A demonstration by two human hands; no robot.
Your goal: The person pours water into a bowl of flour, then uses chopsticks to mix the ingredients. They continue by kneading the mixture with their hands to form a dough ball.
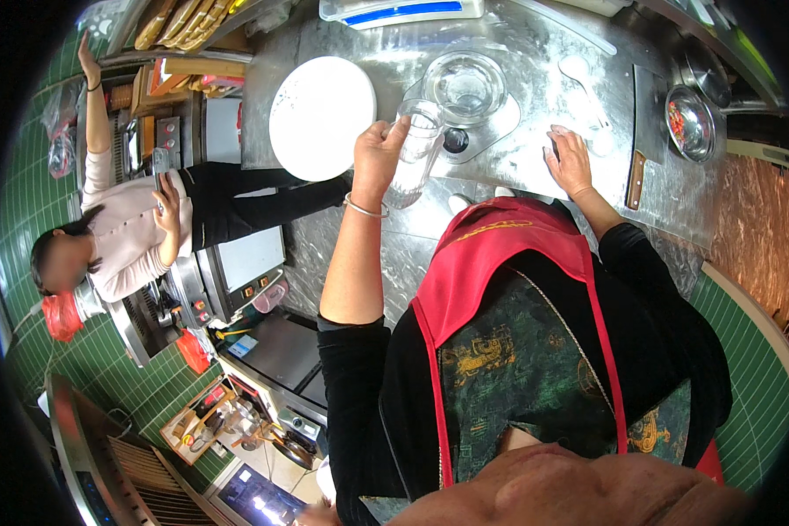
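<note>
Both our hands are over the scratched steel counter (535, 53): our left hand (377, 153) is wrapped around a tall clear glass tumbler (415, 149), held tilted just above the counter, beside a clear glass bowl (465, 86). Our right hand (570, 162) rests flat, fingers spread, holding nothing. Near the tumbler lies a round white plate (320, 114); a wooden-handled cleaver (642, 131) lies further right.
</note>
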